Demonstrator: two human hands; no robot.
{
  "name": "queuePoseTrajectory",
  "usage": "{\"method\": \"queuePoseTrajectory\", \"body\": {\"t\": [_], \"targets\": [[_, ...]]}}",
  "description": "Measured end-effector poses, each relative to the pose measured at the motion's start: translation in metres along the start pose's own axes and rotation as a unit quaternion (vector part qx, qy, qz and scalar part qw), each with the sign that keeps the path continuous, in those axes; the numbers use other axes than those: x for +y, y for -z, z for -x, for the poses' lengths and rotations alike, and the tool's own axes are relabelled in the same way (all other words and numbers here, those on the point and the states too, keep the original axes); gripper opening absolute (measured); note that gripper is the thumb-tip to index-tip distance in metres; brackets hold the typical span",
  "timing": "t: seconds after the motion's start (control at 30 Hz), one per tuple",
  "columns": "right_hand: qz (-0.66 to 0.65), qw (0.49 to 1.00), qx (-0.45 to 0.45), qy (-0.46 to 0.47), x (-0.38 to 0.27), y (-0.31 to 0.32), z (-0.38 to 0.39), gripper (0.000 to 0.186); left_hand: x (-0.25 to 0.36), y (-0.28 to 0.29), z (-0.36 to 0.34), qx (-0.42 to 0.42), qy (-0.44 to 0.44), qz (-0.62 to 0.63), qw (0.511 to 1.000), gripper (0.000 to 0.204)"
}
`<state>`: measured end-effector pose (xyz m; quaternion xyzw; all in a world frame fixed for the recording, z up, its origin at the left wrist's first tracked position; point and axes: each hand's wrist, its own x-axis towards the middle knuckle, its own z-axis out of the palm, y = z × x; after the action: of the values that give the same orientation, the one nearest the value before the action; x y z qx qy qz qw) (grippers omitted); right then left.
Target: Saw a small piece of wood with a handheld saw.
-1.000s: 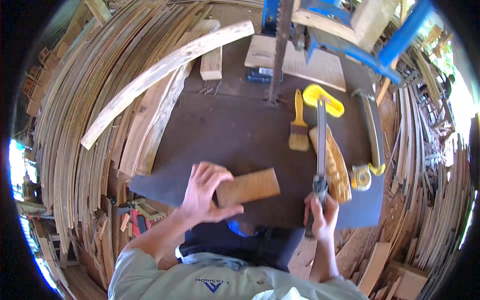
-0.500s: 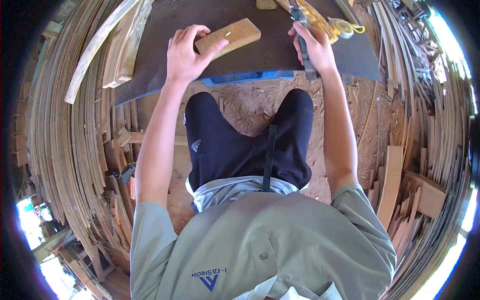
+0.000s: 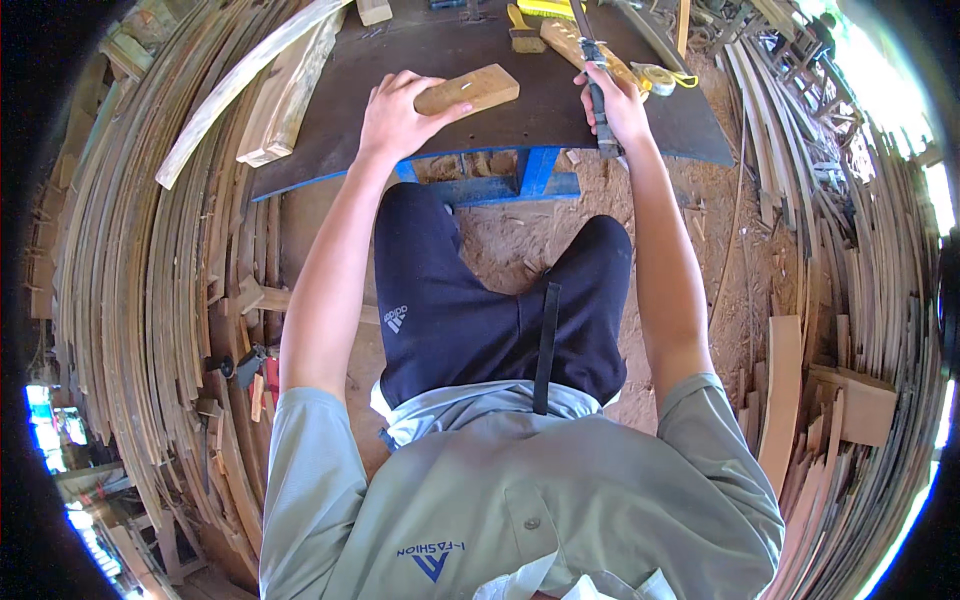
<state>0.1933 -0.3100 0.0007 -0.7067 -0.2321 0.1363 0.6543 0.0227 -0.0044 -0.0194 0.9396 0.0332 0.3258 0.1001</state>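
My left hand (image 3: 398, 115) grips the left end of a short rectangular wooden block (image 3: 470, 90), its thumb along the near side and its fingers over the far side. The block lies at a slant on the dark tabletop (image 3: 500, 125) and bears a small white mark. To the right, my right hand (image 3: 618, 108) is wrapped around the black handle of a long, narrow tool (image 3: 592, 60). The tool points away from me, and its exact kind is unclear. Just right of the tool lies a round tape measure (image 3: 655, 79) with a yellow strap.
A flat brush (image 3: 525, 38), a yellow-bristled brush (image 3: 545, 7) and a holed wooden piece (image 3: 565, 40) lie farther back. Thick timber (image 3: 290, 95) and a curved strip (image 3: 225, 105) project over the left edge. Blue legs (image 3: 537, 172) stand below; stacked boards line both sides.
The view has shifted, showing more of the table's far part and the brushes. My left hand stays on the block, and my right hand keeps hold of the long tool.
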Motion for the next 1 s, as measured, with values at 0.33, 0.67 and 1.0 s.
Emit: {"method": "queuePoseTrajectory", "body": {"t": [0.33,0.67,1.0], "targets": [[-0.006,0.999,0.035,-0.028,-0.002,0.0,0.002,0.046,0.004,0.003,-0.002,-0.011,0.017,0.05,0.999,0.065],[0.021,0.999,0.033,-0.015,-0.004,-0.007,0.005,0.046,0.001,0.006,0.004,0.002,0.001,0.079,0.997,0.059],[0.035,0.999,0.018,-0.032,-0.002,-0.012,0.011,0.045,0.017,0.021,-0.003,0.017,0.007,0.076,0.997,0.053]]}}
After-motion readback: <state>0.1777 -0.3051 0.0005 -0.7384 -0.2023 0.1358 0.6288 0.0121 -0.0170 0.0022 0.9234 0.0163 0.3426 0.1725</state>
